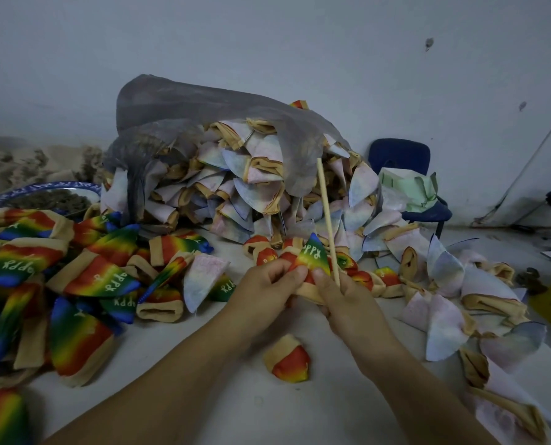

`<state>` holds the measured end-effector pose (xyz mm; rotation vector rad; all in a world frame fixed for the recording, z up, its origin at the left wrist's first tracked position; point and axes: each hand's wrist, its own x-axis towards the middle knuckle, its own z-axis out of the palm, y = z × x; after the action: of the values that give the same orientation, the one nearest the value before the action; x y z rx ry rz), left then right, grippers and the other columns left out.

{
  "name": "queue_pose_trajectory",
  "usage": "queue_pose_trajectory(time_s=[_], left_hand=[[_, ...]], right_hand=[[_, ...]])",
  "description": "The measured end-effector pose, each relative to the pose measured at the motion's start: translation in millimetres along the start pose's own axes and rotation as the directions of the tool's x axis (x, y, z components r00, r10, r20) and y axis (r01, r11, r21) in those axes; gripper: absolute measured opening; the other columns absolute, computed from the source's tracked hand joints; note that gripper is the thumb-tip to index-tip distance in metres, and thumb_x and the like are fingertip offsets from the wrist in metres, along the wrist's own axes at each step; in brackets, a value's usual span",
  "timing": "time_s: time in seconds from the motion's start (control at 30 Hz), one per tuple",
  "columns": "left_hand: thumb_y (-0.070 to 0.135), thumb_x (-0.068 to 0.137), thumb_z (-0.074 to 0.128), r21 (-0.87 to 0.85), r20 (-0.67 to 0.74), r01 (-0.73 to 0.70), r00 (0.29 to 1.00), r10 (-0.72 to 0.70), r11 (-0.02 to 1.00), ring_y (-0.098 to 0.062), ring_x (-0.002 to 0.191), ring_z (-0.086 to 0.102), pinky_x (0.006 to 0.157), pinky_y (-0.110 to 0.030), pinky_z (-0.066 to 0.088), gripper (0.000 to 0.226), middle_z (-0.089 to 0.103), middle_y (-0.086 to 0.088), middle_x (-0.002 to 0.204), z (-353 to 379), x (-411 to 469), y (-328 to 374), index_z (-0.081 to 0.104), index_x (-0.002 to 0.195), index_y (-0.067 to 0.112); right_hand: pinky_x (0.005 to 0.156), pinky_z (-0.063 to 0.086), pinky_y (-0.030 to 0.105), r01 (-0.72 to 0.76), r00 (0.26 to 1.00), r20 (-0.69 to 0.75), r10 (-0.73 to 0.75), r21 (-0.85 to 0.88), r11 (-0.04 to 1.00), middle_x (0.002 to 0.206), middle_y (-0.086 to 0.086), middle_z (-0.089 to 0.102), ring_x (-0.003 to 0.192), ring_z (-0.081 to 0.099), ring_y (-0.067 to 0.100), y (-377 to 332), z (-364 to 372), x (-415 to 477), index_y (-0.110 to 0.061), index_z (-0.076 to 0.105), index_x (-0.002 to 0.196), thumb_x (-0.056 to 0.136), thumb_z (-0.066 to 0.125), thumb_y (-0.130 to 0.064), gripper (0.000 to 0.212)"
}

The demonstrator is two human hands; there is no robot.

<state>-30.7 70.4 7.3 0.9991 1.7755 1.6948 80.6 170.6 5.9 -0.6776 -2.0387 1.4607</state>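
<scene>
The left hand (264, 284) and right hand (348, 297) are held close together above the table (235, 399). A rainbow cone (312, 259) is pinched between their thumbs and fingertips, tip upward. A stick (327, 216) is gripped upright in the right hand, just beside the cone. Left of the hands a rainbow heap (84, 279) is spread. Beyond them a grey bag (184, 104) of pale pieces is slumped. Just under the wrists a small cone (288, 359) is laid. To the right, pale pieces (444, 303) are scattered.

We see a rainbow-printed cloth cone (311, 261) with a tan cuff, soft and matt. A thin pale wooden stick (328, 220) looks smooth and dull. A grey translucent plastic bag (177, 104) is thin, crinkled, faintly glossy. The white tabletop (229, 396) is matt.
</scene>
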Motion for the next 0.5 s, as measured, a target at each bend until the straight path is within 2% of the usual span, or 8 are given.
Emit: queue_pose_trajectory(time_s=[0.1,0.17,0.27,0.33,0.4,0.43,0.47,0.5], left_hand=[[0.035,0.096,0.059,-0.106,-0.031,0.067,0.997,-0.07,0.992,-0.002,0.049,0.048,0.046,-0.013,0.038,0.028,0.056,0.005,0.058,1.3,1.9,2.1,0.068,0.071,0.027],[0.039,0.098,0.054,-0.317,-0.168,0.081,0.976,-0.141,0.945,-0.004,0.045,0.045,0.041,-0.015,0.034,0.027,0.056,0.005,0.058,-6.9,6.2,5.2,0.068,0.082,0.022],[0.053,0.101,0.036,-0.764,-0.293,-0.079,0.927,-0.236,0.641,-0.007,0.045,0.052,0.04,-0.017,0.039,0.051,0.071,-0.006,0.075,-35.5,16.4,8.6,0.066,0.098,0.011],[0.055,0.102,0.031,-0.782,-0.281,-0.078,0.929,-0.239,0.618,-0.01,0.056,0.065,0.048,-0.018,0.05,0.056,0.075,-0.015,0.095,-38.7,20.8,3.3,0.062,0.111,0.01],[0.043,0.104,0.037,-0.437,-0.285,0.018,0.945,-0.158,0.899,-0.005,0.073,0.069,0.061,-0.017,0.051,0.041,0.073,-0.009,0.105,-26.5,20.2,-2.5,0.061,0.119,0.015],[0.04,0.104,0.041,-0.055,-0.259,-0.008,0.966,-0.006,0.998,0.001,0.088,0.065,0.071,-0.015,0.048,0.034,0.069,0.002,0.115,-19.7,17.6,-8.9,0.061,0.121,0.02],[0.041,0.102,0.045,0.332,-0.121,-0.128,0.977,0.177,0.934,0.007,0.104,0.056,0.082,-0.014,0.042,0.032,0.06,0.014,0.125,-14.5,14.9,-16.5,0.059,0.127,0.028],[0.043,0.099,0.049,0.582,0.071,-0.268,0.957,0.28,0.768,0.007,0.118,0.045,0.092,-0.014,0.035,0.037,0.051,0.021,0.132,-11.0,13.2,-23.8,0.053,0.134,0.034]], right_hand=[[0.041,0.031,0.008,0.023,0.999,-0.045,-0.022,0.011,1.0,0.047,-0.014,0.049,0.041,0.041,-0.002,-1.3,-0.1,1.6,-0.024,0.057,0.067,0.085,0.045,-0.062,0.044],[0.042,0.031,0.012,0.012,0.995,-0.102,-0.005,0.061,0.998,0.052,-0.011,0.053,0.042,0.038,0.001,-1.7,-4.4,2.5,-0.021,0.063,0.071,0.079,0.041,-0.068,0.052],[0.047,0.03,0.016,-0.022,0.981,-0.192,0.04,0.096,0.995,0.054,-0.012,0.052,0.043,0.039,-0.001,1.5,-13.0,5.6,-0.022,0.068,0.083,0.076,0.036,-0.071,0.058],[0.051,0.03,0.018,-0.024,0.974,-0.226,0.036,0.053,0.998,0.052,-0.013,0.051,0.043,0.043,-0.003,3.6,-15.1,6.6,-0.022,0.068,0.082,0.076,0.034,-0.071,0.06],[0.053,0.03,0.021,-0.03,0.971,-0.236,0.028,-0.007,1.0,0.05,-0.014,0.051,0.042,0.043,-0.003,5.3,-13.4,6.5,-0.023,0.066,0.075,0.078,0.033,-0.072,0.059],[0.053,0.03,0.022,-0.025,0.973,-0.232,0.019,-0.026,0.999,0.049,-0.013,0.05,0.042,0.042,-0.002,6.5,-12.6,6.5,-0.023,0.065,0.072,0.079,0.033,-0.072,0.058],[0.053,0.03,0.023,-0.02,0.974,-0.227,0.012,-0.033,0.999,0.049,-0.013,0.049,0.042,0.04,-0.001,6.2,-12.0,6.0,-0.022,0.064,0.071,0.079,0.033,-0.071,0.059],[0.053,0.031,0.023,-0.007,0.975,-0.222,0.001,-0.026,1.0,0.049,-0.012,0.049,0.042,0.04,-0.001,7.4,-12.2,6.6,-0.02,0.064,0.072,0.078,0.033,-0.071,0.06]])
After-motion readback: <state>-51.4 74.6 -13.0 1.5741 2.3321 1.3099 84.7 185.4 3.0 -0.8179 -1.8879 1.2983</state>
